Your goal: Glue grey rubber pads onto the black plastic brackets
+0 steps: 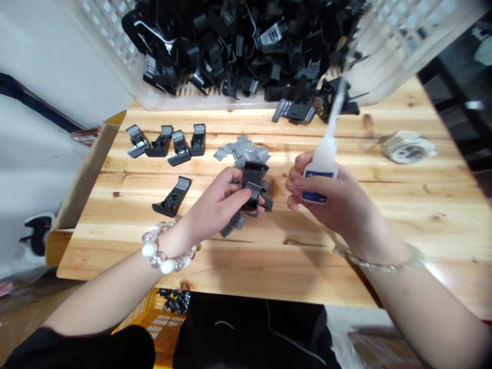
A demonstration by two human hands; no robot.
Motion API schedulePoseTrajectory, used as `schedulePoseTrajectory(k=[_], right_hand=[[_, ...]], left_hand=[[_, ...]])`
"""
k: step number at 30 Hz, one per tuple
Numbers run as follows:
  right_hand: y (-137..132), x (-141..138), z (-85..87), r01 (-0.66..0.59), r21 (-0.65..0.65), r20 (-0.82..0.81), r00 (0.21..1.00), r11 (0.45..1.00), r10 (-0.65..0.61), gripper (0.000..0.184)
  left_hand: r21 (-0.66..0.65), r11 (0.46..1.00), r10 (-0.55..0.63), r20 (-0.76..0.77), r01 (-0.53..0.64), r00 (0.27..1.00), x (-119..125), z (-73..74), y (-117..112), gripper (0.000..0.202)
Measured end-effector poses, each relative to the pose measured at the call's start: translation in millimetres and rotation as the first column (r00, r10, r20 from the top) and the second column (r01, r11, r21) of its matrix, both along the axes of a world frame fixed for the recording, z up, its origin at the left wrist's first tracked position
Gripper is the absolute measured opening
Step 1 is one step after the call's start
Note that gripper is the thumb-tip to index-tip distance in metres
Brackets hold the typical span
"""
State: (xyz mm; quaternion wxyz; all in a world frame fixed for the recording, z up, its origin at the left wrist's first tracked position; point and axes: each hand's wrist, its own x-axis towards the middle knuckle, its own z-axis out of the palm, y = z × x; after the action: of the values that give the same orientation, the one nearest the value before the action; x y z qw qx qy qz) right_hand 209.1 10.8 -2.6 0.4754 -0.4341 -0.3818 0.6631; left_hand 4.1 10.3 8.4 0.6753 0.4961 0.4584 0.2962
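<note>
Firm grip of our left hand (219,205) closes on a black plastic clip (253,177) above the wooden bench (269,266); our right hand (326,197) grips a white glue bottle (326,159), nozzle up. We should keep the clip steady and not squeeze it too hard.

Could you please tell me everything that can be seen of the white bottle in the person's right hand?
The white bottle is translucent-looking plastic, narrowing into a long, thin nozzle whose tip blurs out of focus. Its label shows a blue band; any small print is unreadable. It tilts upward, nozzle pointing away from the person toward the crate. The fingers of the right hand wrap its lower part, holding it above the wooden table.
</note>
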Motion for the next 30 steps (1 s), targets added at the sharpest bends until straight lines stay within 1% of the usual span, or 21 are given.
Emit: schedulePoseTrajectory(k=[2,5,9,12,14,16,20,22,24,26,28,30], right_hand=[[-3,-5,-3.0,-0.015,0.025,0.084,0.996,1.000,0.012,0.016],[-9,-11,-3.0,-0.041,0.111,0.255,0.967,0.993,0.011,0.017],[-16,-19,1.1,-0.105,0.176,0.420,0.907,0.979,0.021,0.015],[-19,-24,1.5,-0.117,0.244,0.547,0.836,0.963,-0.037,0.013],[-20,-26,-0.1,-0.100,0.284,0.598,0.796,0.954,-0.095,0.013],[-20,-25,-2.0,-0.094,0.314,0.619,0.775,0.945,-0.129,0.013],[-19,-20,-1.6,-0.145,0.403,0.644,0.746,0.904,-0.167,0.008],[-18,-17,1.1,-0.105,0.431,0.632,0.744,0.896,-0.216,0.008],[-16,-13,4.2,-0.024,0.417,0.593,0.765,0.909,-0.252,0.008],[-15,-10,6.5,0.035,0.367,0.556,0.793,0.930,-0.250,0.010],[-14,-9,7.5,0.045,0.316,0.538,0.815,0.948,-0.218,0.011],[-15,-10,7.3,0.028,0.289,0.542,0.819,0.957,-0.188,0.012]], left_hand=[[-0.013,1.000,-0.015,0.010,0.015,1.000,0,-2.3,-1,0.008],[-0.018,1.000,-0.019,0.004,0.019,1.000,1,-4.5,-2,0.009],[-0.008,0.999,-0.040,-0.032,0.039,0.999,2,-5.4,-4,0.011],[-0.002,0.999,-0.049,-0.073,0.049,0.996,3,-4.5,-6,0.011],[-0.014,0.998,-0.057,-0.064,0.057,0.996,4,-3.3,-7,0.009],[-0.026,0.997,-0.073,-0.046,0.072,0.996,4,-2.2,-7,0.008],[-0.026,0.996,-0.083,-0.015,0.082,0.996,5,-2.4,-8,0.008],[-0.021,0.996,-0.089,-0.001,0.089,0.996,5,-3.6,-8,0.010],[-0.019,0.994,-0.103,0.002,0.103,0.995,4,-4.9,-8,0.009],[-0.028,0.993,-0.114,-0.007,0.113,0.994,4,-6.0,-9,0.006],[-0.043,0.992,-0.121,-0.013,0.121,0.993,3,-6.7,-10,0.005],[-0.050,0.991,-0.127,-0.012,0.127,0.992,2,-7.2,-11,0.005]])
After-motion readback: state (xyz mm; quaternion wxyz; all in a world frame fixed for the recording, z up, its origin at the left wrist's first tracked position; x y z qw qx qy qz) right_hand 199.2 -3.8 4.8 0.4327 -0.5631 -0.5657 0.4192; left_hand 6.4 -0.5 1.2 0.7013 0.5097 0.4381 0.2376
